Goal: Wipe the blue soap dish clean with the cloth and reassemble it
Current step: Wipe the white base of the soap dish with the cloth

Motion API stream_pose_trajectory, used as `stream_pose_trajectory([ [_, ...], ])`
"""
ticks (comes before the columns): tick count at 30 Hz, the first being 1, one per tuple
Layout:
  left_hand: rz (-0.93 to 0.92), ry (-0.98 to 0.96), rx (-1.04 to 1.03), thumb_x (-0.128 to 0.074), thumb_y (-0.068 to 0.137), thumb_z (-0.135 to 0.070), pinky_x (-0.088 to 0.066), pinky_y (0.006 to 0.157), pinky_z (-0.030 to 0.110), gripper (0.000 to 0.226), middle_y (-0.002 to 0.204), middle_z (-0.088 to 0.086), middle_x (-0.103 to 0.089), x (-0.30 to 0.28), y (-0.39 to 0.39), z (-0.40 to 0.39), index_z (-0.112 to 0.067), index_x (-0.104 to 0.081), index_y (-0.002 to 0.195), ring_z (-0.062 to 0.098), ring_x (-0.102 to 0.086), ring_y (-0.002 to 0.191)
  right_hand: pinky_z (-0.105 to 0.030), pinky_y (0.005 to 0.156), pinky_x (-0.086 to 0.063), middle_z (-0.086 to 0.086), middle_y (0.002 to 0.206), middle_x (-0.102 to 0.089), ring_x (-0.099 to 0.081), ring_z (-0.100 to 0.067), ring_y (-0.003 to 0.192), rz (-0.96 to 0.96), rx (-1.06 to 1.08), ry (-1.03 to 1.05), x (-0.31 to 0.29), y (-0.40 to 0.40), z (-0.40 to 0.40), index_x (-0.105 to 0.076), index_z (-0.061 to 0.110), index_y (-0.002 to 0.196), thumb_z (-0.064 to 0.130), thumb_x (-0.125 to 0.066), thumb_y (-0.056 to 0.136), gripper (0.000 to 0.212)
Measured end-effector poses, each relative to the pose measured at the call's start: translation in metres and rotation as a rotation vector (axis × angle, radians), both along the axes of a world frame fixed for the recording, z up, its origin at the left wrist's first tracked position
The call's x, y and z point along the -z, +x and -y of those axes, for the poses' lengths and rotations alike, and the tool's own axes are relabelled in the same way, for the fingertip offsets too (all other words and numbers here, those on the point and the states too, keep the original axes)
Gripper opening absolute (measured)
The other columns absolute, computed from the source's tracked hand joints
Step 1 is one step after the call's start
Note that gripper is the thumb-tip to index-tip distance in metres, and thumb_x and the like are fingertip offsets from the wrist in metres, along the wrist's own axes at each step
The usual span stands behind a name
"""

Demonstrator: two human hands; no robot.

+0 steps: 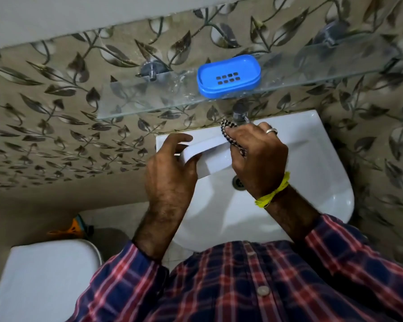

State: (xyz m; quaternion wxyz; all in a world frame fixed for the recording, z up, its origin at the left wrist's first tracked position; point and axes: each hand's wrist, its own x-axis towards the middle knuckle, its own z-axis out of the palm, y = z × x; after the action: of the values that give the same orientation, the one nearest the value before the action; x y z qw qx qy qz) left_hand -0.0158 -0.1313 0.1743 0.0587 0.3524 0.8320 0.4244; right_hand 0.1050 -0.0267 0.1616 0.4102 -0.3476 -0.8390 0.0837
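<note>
The blue soap dish, with a slotted drain tray on top, sits on the glass shelf above the basin. Below it, over the basin, my left hand grips the left end of a white oblong piece. My right hand is closed on a dark checked cloth and presses it against the right end of that white piece. Both hands are well below the blue dish and do not touch it.
A white wash basin with a drain lies under my hands, and a metal tap sticks out of the leaf-patterned wall just above my right hand. A white toilet tank lid is at the lower left.
</note>
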Motion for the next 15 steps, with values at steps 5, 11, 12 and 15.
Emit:
stream_pose_trajectory([
  [5,-0.33,-0.23,0.008,-0.076,0.083,-0.036,-0.039,0.063,0.03,0.02,0.089,0.009,-0.077,-0.017,0.012,-0.016,-0.027,-0.075,0.102,0.038,-0.068,0.086,-0.034,0.078,-0.05,-0.003,0.1,-0.076,-0.067,-0.032,0.084,-0.01,-0.108,0.124,-0.015,-0.008,0.013,-0.076,0.011,0.101,-0.001,-0.066,0.079,0.027],
  [11,-0.319,-0.064,0.033,-0.077,0.074,-0.015,-0.049,0.061,0.033,0.018,0.075,0.007,-0.076,-0.009,0.004,-0.007,-0.024,-0.078,0.089,0.038,-0.069,0.072,-0.037,0.089,-0.052,-0.008,0.102,-0.076,-0.071,-0.029,0.094,-0.083,-0.069,-0.067,-0.007,-0.002,0.012,-0.075,0.007,0.104,0.002,-0.067,0.083,0.023],
  [12,-0.295,-0.046,0.037,-0.077,0.076,-0.015,-0.048,0.062,0.031,0.015,0.075,0.006,-0.076,-0.005,0.003,-0.007,-0.023,-0.079,0.088,0.035,-0.069,0.071,-0.037,0.087,-0.052,-0.008,0.101,-0.076,-0.071,-0.029,0.093,-0.105,-0.057,-0.085,-0.007,-0.004,0.014,-0.076,0.007,0.103,0.002,-0.068,0.083,0.023],
  [15,-0.118,0.111,0.015,-0.078,0.083,-0.017,-0.047,0.062,0.025,0.006,0.075,-0.002,-0.076,0.005,0.001,-0.008,-0.019,-0.08,0.088,0.019,-0.069,0.067,-0.036,0.087,-0.05,-0.005,0.103,-0.075,-0.07,-0.024,0.096,-0.127,-0.071,-0.037,-0.008,-0.011,0.02,-0.075,0.009,0.105,0.002,-0.066,0.082,0.025],
])
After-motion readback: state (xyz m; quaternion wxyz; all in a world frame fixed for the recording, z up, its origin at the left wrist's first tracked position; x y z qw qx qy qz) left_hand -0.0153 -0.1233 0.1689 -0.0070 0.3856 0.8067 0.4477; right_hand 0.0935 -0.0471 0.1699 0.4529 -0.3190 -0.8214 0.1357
